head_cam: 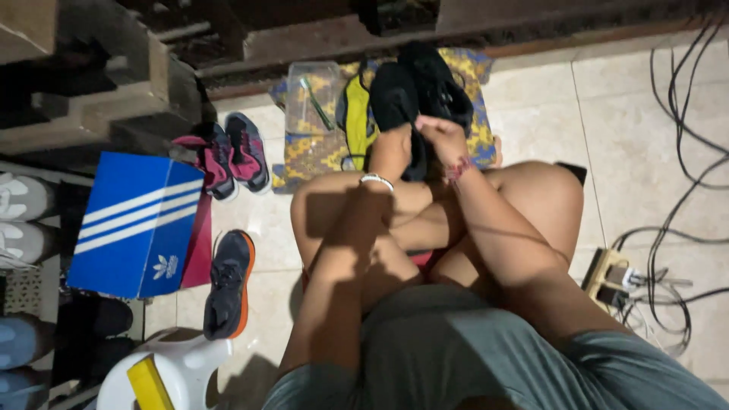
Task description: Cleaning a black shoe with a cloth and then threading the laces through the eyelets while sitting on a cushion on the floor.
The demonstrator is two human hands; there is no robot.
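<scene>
Head view: both hands [414,144] hold one black shoe [395,99].

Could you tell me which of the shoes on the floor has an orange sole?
The dark shoe lying alone beside the blue box; the pair farther off is pink and grey, and the held shoes are black.

Bare floor [531,99] lies open to the right of the patterned mat [474,114], up to the black cables [676,114] and power strip [604,273]. On the left, the pink shoes [228,152], blue shoebox [133,224], dark shoe [228,285] and white stool [182,368] crowd the floor; the clear plastic box [311,95] blocks the mat's left edge.
</scene>
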